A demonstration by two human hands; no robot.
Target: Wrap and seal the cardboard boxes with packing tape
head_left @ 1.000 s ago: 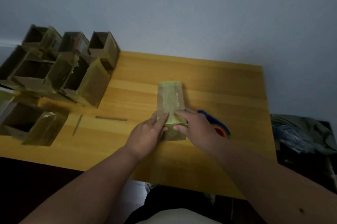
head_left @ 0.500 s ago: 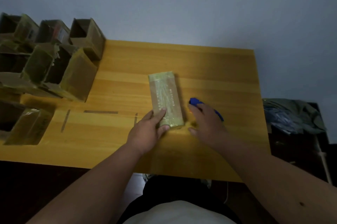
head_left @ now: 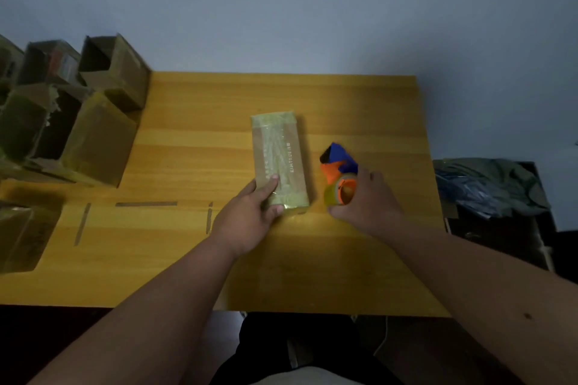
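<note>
A long flat cardboard box [head_left: 281,150], covered in shiny tape, lies lengthwise in the middle of the wooden table [head_left: 359,109]. My left hand [head_left: 250,215] grips its near left corner, one finger on top and the thumb on the near end. Just right of the box, my right hand [head_left: 369,200] holds a blue and orange tape dispenser [head_left: 339,170] with its roll of clear tape, lifted and tilted off the table.
Several open, tape-covered cardboard boxes [head_left: 93,121] crowd the table's left side, one more [head_left: 25,234] at the near left. Thin strips of tape [head_left: 145,204] lie stuck on the wood near my left hand. A heap of bags [head_left: 488,184] sits beyond the table's right edge.
My right hand left the box's near end, went to the dispenser beside it and picked it up. The left hand shifted to grip the box's near left corner.
</note>
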